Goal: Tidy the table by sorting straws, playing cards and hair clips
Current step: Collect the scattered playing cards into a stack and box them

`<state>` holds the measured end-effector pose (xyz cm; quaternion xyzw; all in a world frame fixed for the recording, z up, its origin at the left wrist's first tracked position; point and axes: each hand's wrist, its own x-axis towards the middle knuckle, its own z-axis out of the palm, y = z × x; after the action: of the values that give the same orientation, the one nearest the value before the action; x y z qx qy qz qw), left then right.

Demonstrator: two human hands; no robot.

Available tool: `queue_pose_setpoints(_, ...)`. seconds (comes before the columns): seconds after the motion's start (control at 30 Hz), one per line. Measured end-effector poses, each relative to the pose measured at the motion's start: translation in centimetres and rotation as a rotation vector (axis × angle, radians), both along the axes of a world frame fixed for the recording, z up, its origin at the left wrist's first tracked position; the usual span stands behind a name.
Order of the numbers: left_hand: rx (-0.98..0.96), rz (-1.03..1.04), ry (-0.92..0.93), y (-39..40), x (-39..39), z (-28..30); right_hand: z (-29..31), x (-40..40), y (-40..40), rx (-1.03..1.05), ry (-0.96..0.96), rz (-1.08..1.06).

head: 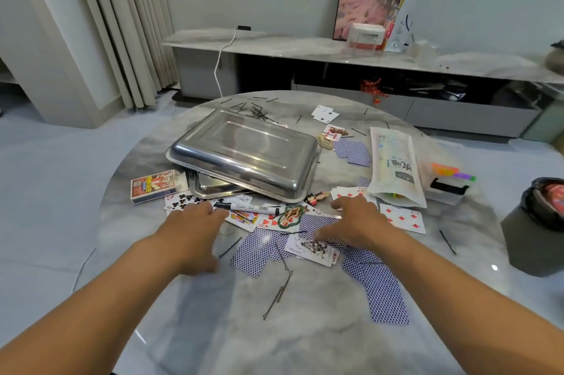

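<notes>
Playing cards point(386, 292), flat, diamond-patterned backs

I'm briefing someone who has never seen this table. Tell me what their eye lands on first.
The shiny steel lid dominates, lying tilted over a steel tray at the middle of the round marble table. In front of it, both hands reach in over a scatter of playing cards, the left hand by a marker pen, the right hand resting on the cards. Thin black hairpins lie piled behind the lid.
</notes>
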<state>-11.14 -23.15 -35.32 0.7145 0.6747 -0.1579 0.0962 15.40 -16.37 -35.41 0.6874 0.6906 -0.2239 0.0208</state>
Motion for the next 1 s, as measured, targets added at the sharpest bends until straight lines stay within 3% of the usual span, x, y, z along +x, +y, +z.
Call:
queue_pose_setpoints(0.1,0.132,-0.003,-0.177,0.0,3.5,-0.9,0.5,1.0,0.5,-0.14,-0.118,0.063)
queue_pose_setpoints(0.4,0.014,-0.061,-0.345,0.9,6.7,-2.7,-0.7,-1.4,-0.3,-0.075,-0.19,0.124)
queue_pose_setpoints(0.67,0.024,-0.008,-0.425,1.2,7.1,-2.4,1.6,0.8,-0.1,-0.191,0.157,-0.016)
queue_pose_setpoints(1.0,0.041,0.053,-0.363,1.6,7.0,-2.2,5.3,4.6,1.3,-0.133,0.309,-0.195)
